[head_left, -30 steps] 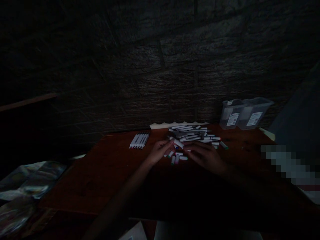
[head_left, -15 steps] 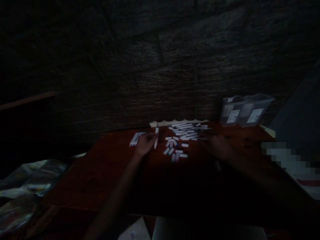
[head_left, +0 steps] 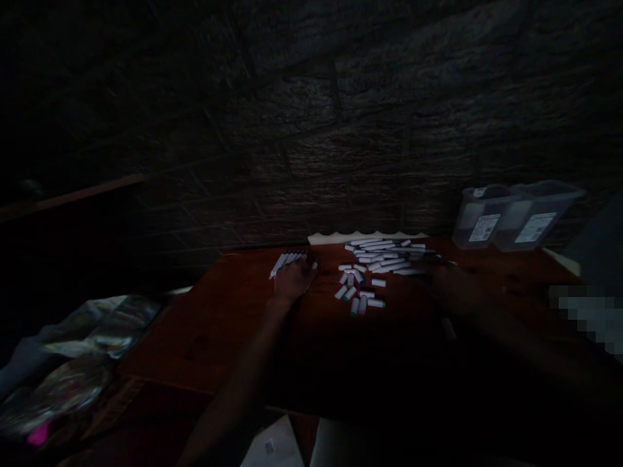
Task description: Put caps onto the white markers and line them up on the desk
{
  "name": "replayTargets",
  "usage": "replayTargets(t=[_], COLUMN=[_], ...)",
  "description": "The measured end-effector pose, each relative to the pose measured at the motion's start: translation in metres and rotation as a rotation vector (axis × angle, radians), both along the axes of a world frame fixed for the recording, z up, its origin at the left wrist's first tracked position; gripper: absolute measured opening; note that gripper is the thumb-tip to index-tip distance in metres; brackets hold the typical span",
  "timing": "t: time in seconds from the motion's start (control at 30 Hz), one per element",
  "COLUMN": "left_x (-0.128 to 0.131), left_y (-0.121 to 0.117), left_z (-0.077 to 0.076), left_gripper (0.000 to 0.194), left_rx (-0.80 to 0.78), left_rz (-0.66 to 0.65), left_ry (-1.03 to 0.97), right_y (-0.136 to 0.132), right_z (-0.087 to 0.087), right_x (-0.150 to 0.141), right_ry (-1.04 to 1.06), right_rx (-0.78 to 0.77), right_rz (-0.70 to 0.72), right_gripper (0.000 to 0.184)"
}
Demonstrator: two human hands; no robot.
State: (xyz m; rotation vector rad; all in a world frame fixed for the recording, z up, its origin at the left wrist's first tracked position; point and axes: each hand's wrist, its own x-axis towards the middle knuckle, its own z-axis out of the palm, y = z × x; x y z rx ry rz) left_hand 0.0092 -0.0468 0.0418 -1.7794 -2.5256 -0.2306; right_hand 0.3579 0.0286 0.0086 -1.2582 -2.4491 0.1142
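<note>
My left hand (head_left: pixel 291 280) is closed on a white marker (head_left: pixel 314 266), mostly hidden by the fingers. It is just in front of a neat row of white markers (head_left: pixel 279 264). To its right lie several loose marker caps (head_left: pixel 363 305) with coloured ends. Behind the caps is a heap of uncapped white markers (head_left: pixel 387 264). My right hand (head_left: pixel 445 285) is at the right end of that heap, dark and blurred. A small light piece with a reddish end shows by its fingers; whether they grip it is unclear.
Two clear plastic bins (head_left: pixel 479 224) with labels stand at the back right of the wooden table (head_left: pixel 195 331), against a dark brick wall. A single pale cap (head_left: pixel 448 329) lies under my right forearm. Crinkled plastic packaging (head_left: pixel 104 324) sits left of the table.
The view has swung left. My left hand has moved left towards the row, and its upright marker is now largely hidden. My right hand stays near the heap's right end.
</note>
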Motion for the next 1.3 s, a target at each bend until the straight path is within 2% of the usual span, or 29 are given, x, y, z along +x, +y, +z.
replayTargets(t=[0.13,0.33,0.47,0.57,0.73,0.83,0.93,1.1,1.2,1.3], left_x=[-0.009,-0.023,-0.017,-0.013,-0.017,-0.019,-0.02,-0.018,-0.017,-0.016], left_y=[-0.002,-0.001,0.001,0.003,0.004,0.004,0.005,0.004,0.005,0.008], left_z=[0.005,0.003,-0.001,-0.005,-0.009,-0.009,-0.01,-0.011,-0.011,-0.014], left_gripper=[0.04,0.029,0.039,0.039,0.04,0.038,0.037,0.039,0.039,0.04], left_rx=[-0.022,-0.126,-0.069,-0.026,0.03,0.026,0.024,0.064,0.113,0.16], left_rz=[-0.019,-0.048,0.053,0.127,0.13,0.14,0.147,0.152,0.1,0.021], left_ry=[-0.098,-0.114,-0.043,0.02,0.033,0.023,0.021,0.009,0.001,-0.009], right_y=[0.003,0.0,-0.003,-0.005,-0.005,-0.003,-0.006,-0.016,-0.018,-0.018], right_z=[-0.002,0.0,0.002,0.001,0.001,0.002,0.006,0.017,0.018,0.016], right_x=[0.005,0.002,0.0,-0.002,-0.002,-0.003,-0.005,-0.01,-0.011,-0.011], right_ry=[0.011,0.015,-0.032,-0.036,0.013,0.099,0.271,0.566,0.623,0.657], right_rx=[0.019,-0.033,-0.079,-0.055,0.003,0.076,0.151,0.106,0.105,0.103], right_rz=[-0.026,0.01,0.003,0.031,0.094,0.095,0.065,-0.015,0.016,0.029], right_gripper=[0.031,0.027,0.03,0.031,0.029,0.028,0.03,0.037,0.031,0.033])
